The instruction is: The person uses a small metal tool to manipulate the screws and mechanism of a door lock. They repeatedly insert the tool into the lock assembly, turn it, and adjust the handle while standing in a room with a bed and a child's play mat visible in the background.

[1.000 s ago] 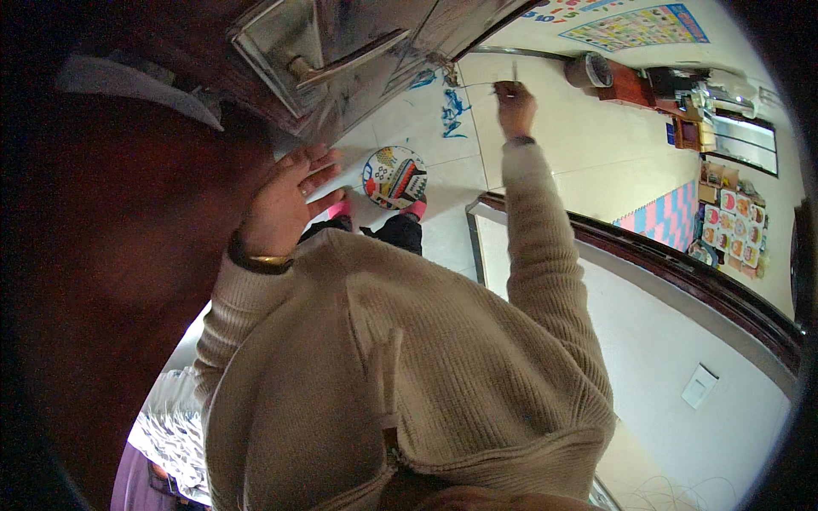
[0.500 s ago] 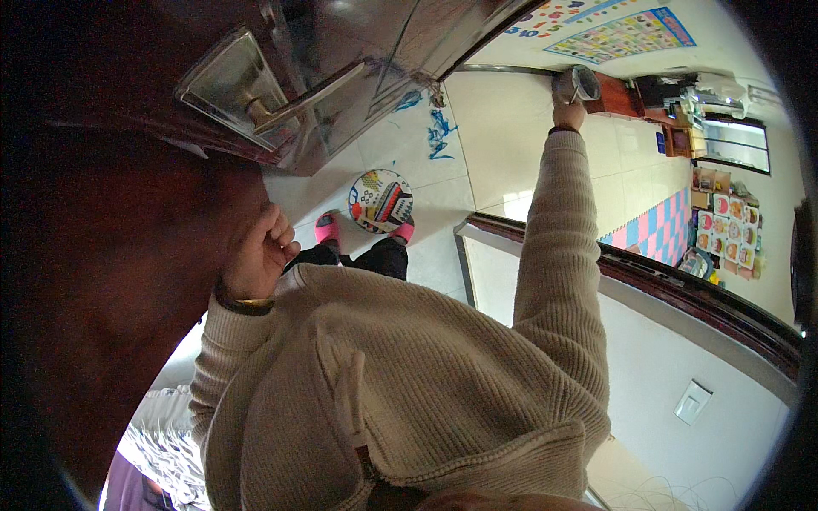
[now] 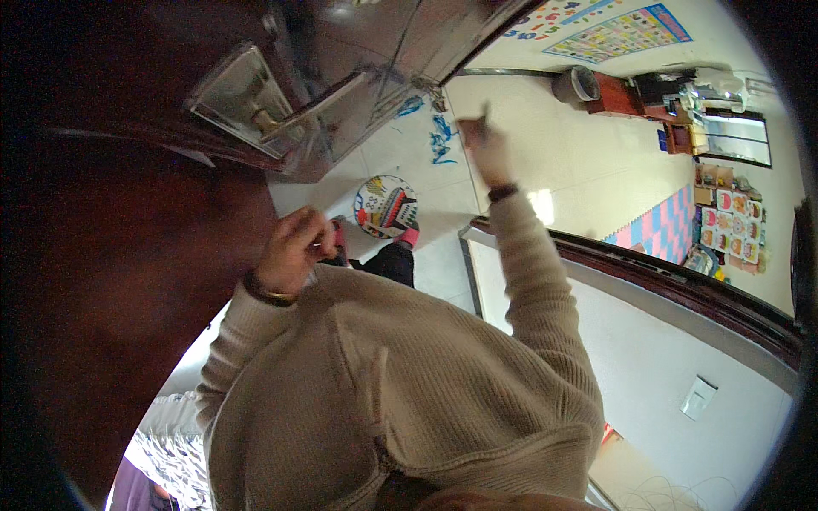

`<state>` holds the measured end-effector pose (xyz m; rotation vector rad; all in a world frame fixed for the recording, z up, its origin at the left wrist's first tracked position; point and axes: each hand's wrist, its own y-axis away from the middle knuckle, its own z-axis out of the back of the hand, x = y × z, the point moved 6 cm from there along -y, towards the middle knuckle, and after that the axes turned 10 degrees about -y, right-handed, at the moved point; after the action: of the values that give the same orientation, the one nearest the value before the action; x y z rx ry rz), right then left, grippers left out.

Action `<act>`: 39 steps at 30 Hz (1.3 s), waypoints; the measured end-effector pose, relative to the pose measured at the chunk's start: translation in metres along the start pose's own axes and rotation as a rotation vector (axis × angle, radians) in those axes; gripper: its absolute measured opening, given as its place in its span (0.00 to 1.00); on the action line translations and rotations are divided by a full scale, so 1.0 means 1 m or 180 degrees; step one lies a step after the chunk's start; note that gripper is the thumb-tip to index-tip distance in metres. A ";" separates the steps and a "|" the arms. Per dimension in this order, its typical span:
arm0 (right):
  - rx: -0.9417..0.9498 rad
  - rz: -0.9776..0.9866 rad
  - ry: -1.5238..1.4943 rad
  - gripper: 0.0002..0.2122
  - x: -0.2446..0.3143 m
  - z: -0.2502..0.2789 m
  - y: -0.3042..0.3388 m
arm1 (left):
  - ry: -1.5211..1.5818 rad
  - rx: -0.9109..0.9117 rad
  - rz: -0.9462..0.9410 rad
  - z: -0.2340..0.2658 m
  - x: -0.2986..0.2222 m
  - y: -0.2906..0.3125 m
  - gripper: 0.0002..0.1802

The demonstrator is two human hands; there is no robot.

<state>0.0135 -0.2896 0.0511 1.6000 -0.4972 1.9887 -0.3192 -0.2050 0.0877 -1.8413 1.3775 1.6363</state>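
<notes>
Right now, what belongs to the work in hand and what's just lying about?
Likely in the work:
right hand, apparently holding a small thing, too blurred to name
left hand, fingers curled
dark door beside it, contact unclear

Just about:
blue strips, link unclear
round patterned stool or mat
bin
pink-and-blue floor mat
wall chart

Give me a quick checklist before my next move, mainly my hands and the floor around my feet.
1. Left hand off the door handle: ok, they are apart.
2. Left hand free: cannot tell, its fingers are curled.
3. Right hand free: cannot tell; it is blurred, and something thin may stick out of it.
4. Floor free of litter: not ok, blue scraps lie on it.
5. Feet clear of the patterned disc: cannot tell; it meets the pink footwear in this view.
</notes>
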 end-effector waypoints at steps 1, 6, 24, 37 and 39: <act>0.0403 0.0043 -0.0182 0.10 0.011 -0.036 0.025 | 0.0315 0.0006 0.0244 -0.008 0.000 -0.004 0.12; 0.1436 0.0339 -0.1749 0.20 0.062 -0.141 0.102 | 0.0051 -0.0025 0.0446 -0.015 0.002 -0.029 0.10; 0.0287 0.1352 -0.0595 0.10 0.147 -0.109 0.096 | -0.4130 -0.1544 -0.3692 -0.041 -0.128 -0.011 0.08; 0.0745 0.2926 0.1596 0.09 0.268 -0.157 0.036 | -0.3094 -0.2304 -0.3272 0.010 -0.137 0.014 0.24; 0.0816 0.3522 0.2416 0.11 0.290 -0.160 0.034 | -0.3182 -0.2284 -0.3262 0.007 -0.136 0.013 0.25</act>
<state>-0.1765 -0.1715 0.2979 0.4928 -0.9403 3.3281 -0.3177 -0.1462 0.2111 -1.1844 -0.5503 1.9617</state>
